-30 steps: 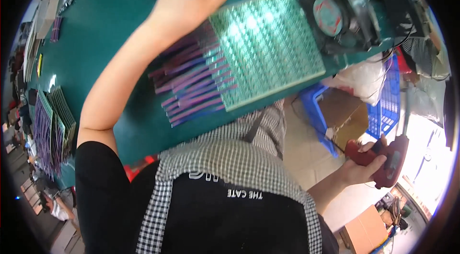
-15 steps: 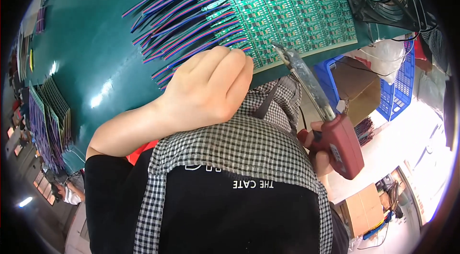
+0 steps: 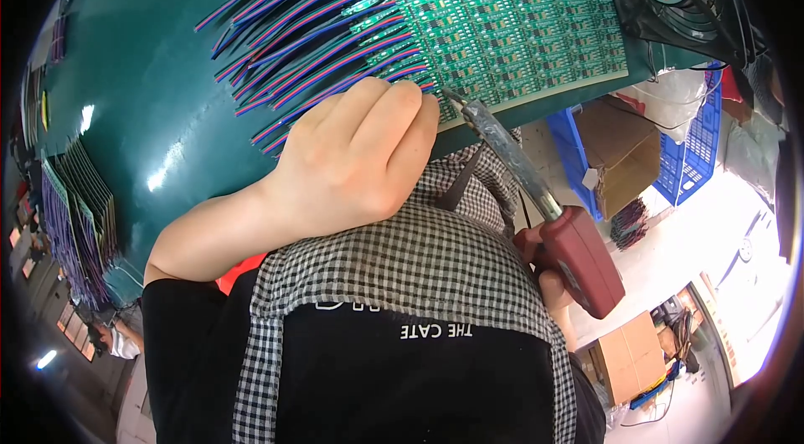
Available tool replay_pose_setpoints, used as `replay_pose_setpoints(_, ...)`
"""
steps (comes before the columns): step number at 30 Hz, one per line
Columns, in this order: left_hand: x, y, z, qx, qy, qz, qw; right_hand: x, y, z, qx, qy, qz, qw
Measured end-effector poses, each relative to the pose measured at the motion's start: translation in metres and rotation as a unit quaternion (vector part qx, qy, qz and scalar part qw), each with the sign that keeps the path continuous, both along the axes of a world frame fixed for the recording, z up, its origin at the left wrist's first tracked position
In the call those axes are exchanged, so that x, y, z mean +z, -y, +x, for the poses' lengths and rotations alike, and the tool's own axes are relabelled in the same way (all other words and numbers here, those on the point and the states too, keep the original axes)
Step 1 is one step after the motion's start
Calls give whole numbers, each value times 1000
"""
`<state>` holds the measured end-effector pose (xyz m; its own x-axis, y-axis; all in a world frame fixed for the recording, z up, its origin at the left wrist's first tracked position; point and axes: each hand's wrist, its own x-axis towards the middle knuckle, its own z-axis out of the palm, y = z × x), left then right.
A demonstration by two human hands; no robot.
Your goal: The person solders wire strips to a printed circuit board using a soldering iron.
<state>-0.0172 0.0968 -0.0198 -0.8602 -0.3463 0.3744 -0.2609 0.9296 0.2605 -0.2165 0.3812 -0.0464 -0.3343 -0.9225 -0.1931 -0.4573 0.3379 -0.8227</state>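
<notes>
A panel of green circuit boards [image 3: 519, 21] lies on the dark green table, with rows of thin red, blue and black wires [image 3: 306, 42] sticking out from its left side. My left hand [image 3: 356, 155] is closed at the panel's near left corner, beside the nearest wires. Its fingertips are turned away, so whatever they pinch is hidden. Low on the right, my right hand [image 3: 548, 285] grips the dark red handle of a soldering iron [image 3: 584, 255]. The iron's tip is just right of my left knuckles, at the panel's near edge; contact cannot be made out.
A black fan [image 3: 678, 4] stands at the panel's far right. Beyond the table's right edge are a blue plastic crate [image 3: 691, 163] and a cardboard box [image 3: 620, 151]. Several wired boards [image 3: 79, 222] stand bundled at the table's left. Another carton [image 3: 632, 356] sits lower right.
The soldering iron has moved left, its tip coming from over the boards to beside my left fingers. My left hand stays closed at the same corner. The whole view has shifted slightly.
</notes>
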Motion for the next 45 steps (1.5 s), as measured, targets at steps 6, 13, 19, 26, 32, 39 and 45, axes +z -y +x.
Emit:
replay_pose_setpoints(6, -3, 1, -1, -2, -18, -18, 1000, -1, -4, 5, -46, -1, 18, 999)
replay_pose_setpoints(13, -8, 5, -3, -7, -54, -89, 994, 9, 4, -3, -47, 74, 19, 996)
replay_pose_setpoints(19, 3, -3, 1, 5, 3, -10, 1000, 0, 0, 1, -39, 46, -38, 997)
replay_pose_setpoints(26, -4, 5, -3, -20, -27, -85, 996, -3, -3, 2, -20, 43, -32, 998)
replay_pose_setpoints(32, 1, -1, -1, -16, -8, -50, 999, -2, 0, 7, -42, 36, -49, 997)
replay_pose_setpoints(39, -8, 2, -3, -16, -34, -122, 992, -4, -3, 5, -8, -21, -34, 999)
replay_pose_setpoints(45, -8, 0, -2, -13, -21, -119, 993, -3, -5, 8, -58, 47, -43, 996)
